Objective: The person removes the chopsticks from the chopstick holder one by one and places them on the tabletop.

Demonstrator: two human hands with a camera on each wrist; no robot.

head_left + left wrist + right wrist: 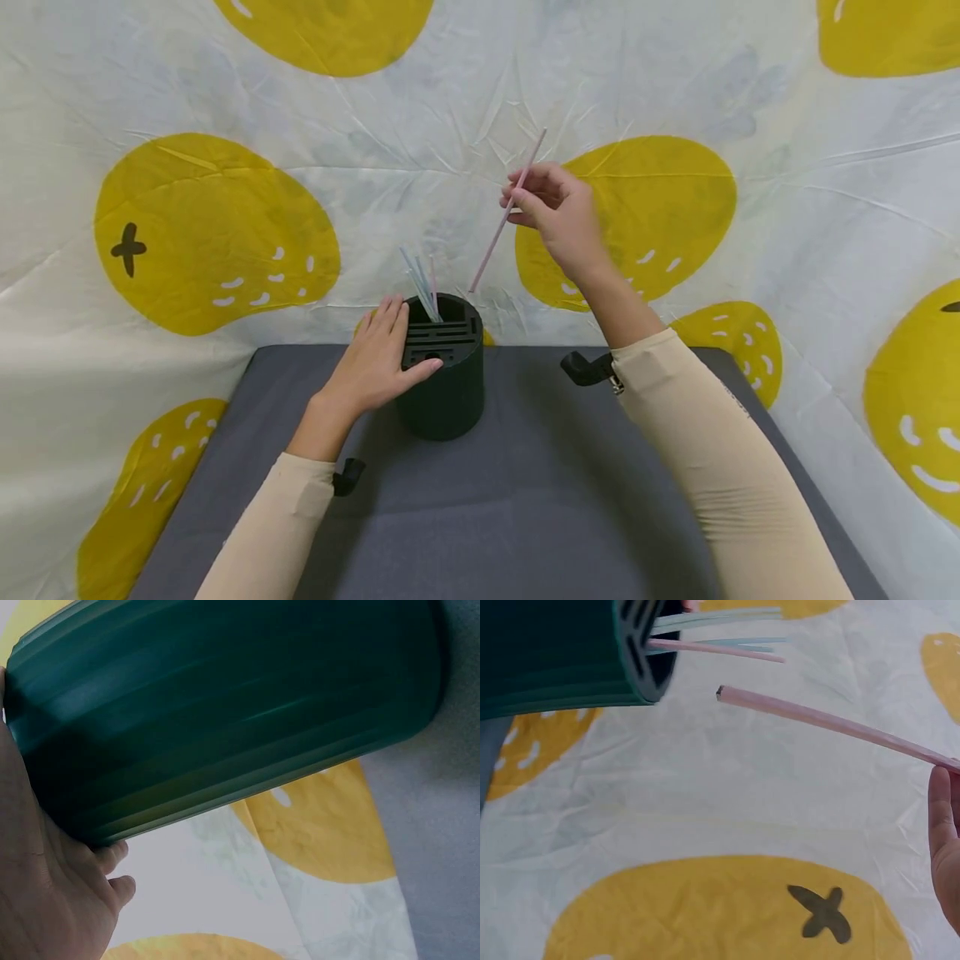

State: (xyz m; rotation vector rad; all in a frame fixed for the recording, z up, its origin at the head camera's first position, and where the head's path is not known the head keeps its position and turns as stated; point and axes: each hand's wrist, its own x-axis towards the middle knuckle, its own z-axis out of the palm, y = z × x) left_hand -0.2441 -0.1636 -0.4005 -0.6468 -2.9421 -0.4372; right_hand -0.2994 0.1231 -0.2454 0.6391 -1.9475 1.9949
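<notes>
A dark green ribbed cylindrical holder (pixel 442 404) with a slotted top stands upright near the table's back edge. Several pale blue straws (pixel 422 287) and a pink straw (pixel 433 273) stick up from its open rear compartment. My left hand (pixel 367 358) rests against the holder's upper left side and rim, fingers fairly straight, thumb lying across the top's front. Above and right of the holder, my right hand (pixel 558 212) pinches another pink straw (pixel 817 718) between thumb and fingers. That straw slants, its lower end just above the rim and apart from it.
The dark grey table (pixel 510 500) carries the holder. Directly behind it hangs a white cloth (pixel 435 108) printed with yellow shapes. Black straps (pixel 587 368) show near both wrists.
</notes>
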